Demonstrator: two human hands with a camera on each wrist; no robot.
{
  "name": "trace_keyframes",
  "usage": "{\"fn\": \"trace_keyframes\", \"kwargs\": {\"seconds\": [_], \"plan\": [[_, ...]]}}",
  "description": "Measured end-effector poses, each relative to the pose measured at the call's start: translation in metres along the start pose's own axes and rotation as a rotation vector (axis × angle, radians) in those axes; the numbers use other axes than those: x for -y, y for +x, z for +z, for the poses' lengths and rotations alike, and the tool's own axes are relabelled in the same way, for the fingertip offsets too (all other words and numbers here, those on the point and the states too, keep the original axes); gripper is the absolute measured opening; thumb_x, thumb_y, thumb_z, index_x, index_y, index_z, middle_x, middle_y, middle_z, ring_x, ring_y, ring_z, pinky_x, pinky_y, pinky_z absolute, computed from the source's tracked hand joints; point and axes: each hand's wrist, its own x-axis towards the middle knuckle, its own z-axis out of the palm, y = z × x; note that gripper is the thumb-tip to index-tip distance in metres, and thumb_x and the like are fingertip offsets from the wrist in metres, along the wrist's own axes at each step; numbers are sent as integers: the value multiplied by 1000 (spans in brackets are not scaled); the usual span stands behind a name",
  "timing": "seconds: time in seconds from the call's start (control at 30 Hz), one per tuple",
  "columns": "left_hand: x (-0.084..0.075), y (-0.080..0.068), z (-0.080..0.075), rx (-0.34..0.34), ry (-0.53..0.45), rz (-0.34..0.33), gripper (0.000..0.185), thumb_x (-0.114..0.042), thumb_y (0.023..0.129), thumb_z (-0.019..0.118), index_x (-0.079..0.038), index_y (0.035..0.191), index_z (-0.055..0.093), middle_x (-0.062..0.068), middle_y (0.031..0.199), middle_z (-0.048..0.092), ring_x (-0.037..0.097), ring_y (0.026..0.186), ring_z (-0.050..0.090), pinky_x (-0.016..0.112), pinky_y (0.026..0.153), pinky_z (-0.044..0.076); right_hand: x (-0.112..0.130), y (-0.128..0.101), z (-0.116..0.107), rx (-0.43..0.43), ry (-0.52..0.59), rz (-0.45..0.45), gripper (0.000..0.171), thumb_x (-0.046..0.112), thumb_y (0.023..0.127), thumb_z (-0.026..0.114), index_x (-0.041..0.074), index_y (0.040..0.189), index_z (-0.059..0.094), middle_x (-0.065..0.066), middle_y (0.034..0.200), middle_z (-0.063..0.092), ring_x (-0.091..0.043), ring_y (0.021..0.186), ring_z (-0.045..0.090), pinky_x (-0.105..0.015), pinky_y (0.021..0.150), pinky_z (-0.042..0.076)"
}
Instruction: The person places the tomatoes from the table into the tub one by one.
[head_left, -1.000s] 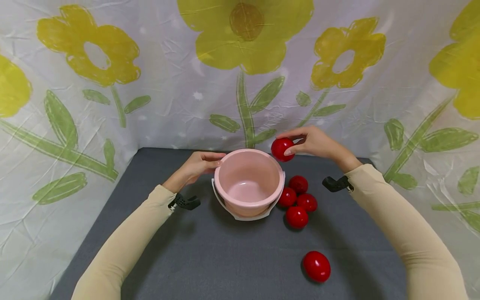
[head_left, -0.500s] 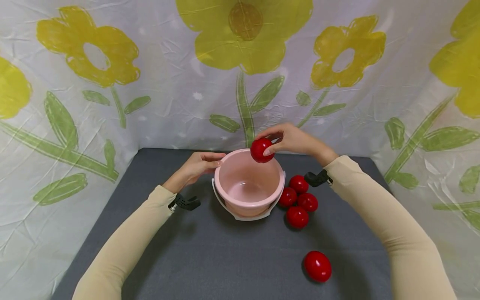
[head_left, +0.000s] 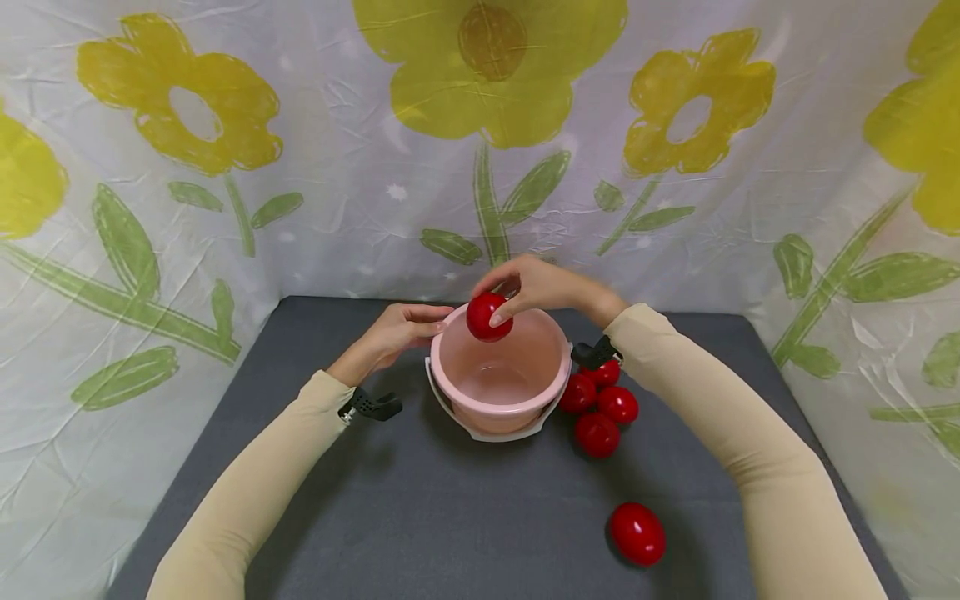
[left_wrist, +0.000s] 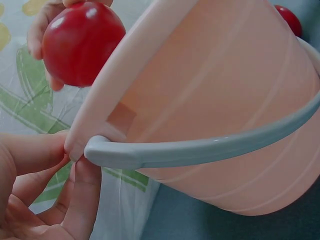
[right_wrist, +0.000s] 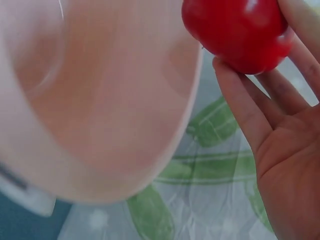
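Note:
A pink bucket (head_left: 525, 405) with a grey handle (left_wrist: 210, 147) stands on the dark grey table (head_left: 420, 517). My left hand (head_left: 397, 331) pinches its rim at the handle joint, seen close in the left wrist view (left_wrist: 55, 175). My right hand (head_left: 540, 287) holds a red tomato (head_left: 488, 317) in its fingertips above the bucket's far left rim. The same tomato (right_wrist: 235, 30) shows over the bucket's pink inside (right_wrist: 100, 100) in the right wrist view, and again at top left (left_wrist: 80, 42) in the left wrist view. The bucket looks empty.
Several red tomatoes (head_left: 607, 406) lie in a cluster just right of the bucket, partly behind my right wrist. One more tomato (head_left: 637, 533) lies alone near the front right. A flower-print cloth (head_left: 480, 142) hangs behind and at both sides.
My right hand has carried the tomato leftward from beside the bucket's right rim to over its opening. The left hand has stayed on the rim.

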Motion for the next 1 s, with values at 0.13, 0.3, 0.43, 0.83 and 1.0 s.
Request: {"fn": "trace_keyframes", "kwargs": {"seconds": [0.13, 0.3, 0.43, 0.83, 1.0], "plan": [[1, 1, 1, -5, -7, -3, 43, -12, 96, 63, -6, 138, 58, 17, 142, 58, 11, 105, 68, 39, 98, 56, -1, 10, 6, 53, -14, -17, 42, 13, 84, 79, 7, 124, 69, -10, 122, 70, -23, 107, 67, -34, 90, 60], [2, 1, 0, -6, -4, -6, 44, -14, 97, 63, -6, 139, 57, 17, 142, 58, 12, 106, 68, 40, 99, 54, -1, 16, 13, 100, 9, -2, 41, 12, 84, 78, 8, 124, 69, -9, 122, 70, -22, 107, 66, -33, 91, 59], [2, 1, 0, 1, -2, -7, 45, -14, 97, 63, -5, 140, 56, 17, 143, 57, 13, 108, 67, 41, 101, 53, -2, 19, 17, 128, 29, 11, 42, 11, 85, 78, 7, 125, 68, -9, 122, 70, -22, 108, 65, -33, 91, 59], [1, 1, 0, 6, -11, -13, 45, -15, 97, 63, -7, 140, 56, 15, 144, 57, 17, 112, 66, 43, 103, 52, -7, 21, 31, 203, 7, 30, 44, 11, 84, 76, 8, 127, 67, -9, 125, 69, -21, 112, 62, -33, 93, 59], [2, 1, -1, 7, -16, -10, 45, -14, 96, 63, -7, 140, 56, 15, 144, 57, 15, 111, 66, 41, 101, 53, -8, 22, 33, 219, 19, 25, 44, 10, 84, 77, 5, 127, 66, -12, 125, 68, -23, 111, 62, -33, 94, 58]]}}
